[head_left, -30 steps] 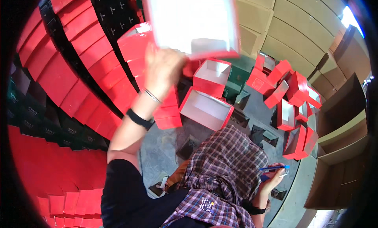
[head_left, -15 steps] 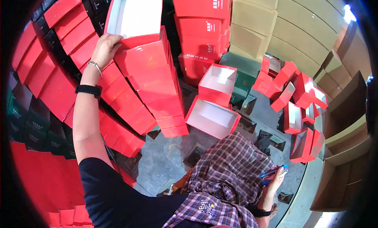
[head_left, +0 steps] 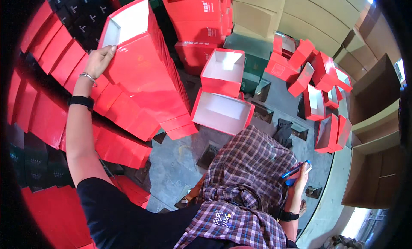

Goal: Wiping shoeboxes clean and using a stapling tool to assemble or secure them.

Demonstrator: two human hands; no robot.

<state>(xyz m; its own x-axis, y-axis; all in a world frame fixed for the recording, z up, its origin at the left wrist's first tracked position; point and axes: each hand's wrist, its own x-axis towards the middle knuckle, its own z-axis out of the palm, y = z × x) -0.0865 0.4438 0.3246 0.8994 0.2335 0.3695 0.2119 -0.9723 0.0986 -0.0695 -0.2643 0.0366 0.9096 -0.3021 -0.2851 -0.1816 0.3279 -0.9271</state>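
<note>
My left hand [head_left: 100,62] pinches the near left rim of an open red box [head_left: 128,23] with a white inside. That box is the topmost of a tall, leaning stack of nested red boxes [head_left: 150,79]. At the right, beside my checked apron [head_left: 251,163], my right hand [head_left: 302,182] is closed on a slim blue pen [head_left: 295,169]. A second small blue piece shows under the pen, too small to name. Two open red boxes, an upper one [head_left: 223,73] and a lower one [head_left: 223,113], lie just right of the stack.
More rows of red boxes [head_left: 64,55] lean at the left, with black boxes [head_left: 86,12] behind. Loose small red boxes [head_left: 313,98] lie scattered at the right. Large tan cartons [head_left: 317,17] are stacked at the back, and open brown cartons [head_left: 371,176] line the right edge.
The top red box now sits closer against the stack, its near edge flush with the boxes below. My left hand stays on its rim. The whole view has shifted slightly.
</note>
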